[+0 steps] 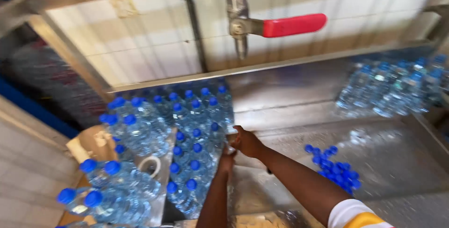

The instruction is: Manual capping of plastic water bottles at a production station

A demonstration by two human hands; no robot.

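Your right hand point(247, 142) and left hand point(228, 158) both clasp a blue-capped water bottle point(219, 132) at the cluster's edge on the steel worktop point(397, 162); loose blue caps point(334, 168) lie right. You seem mid-grouping; next calls for steady gripping.

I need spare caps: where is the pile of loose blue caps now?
In the head view, the loose blue caps lie on the steel table, right of the right hand.

Both forearms reach forward from the lower edge, converging beside the group of blue-capped bottles point(196, 139). Right hand point(247, 142) loosely curled, knuckles up, just right of that group, arm bare to a white and yellow sleeve. Left hand point(227, 160) just below it, fingers hidden, touching the group's right edge; grip unclear.
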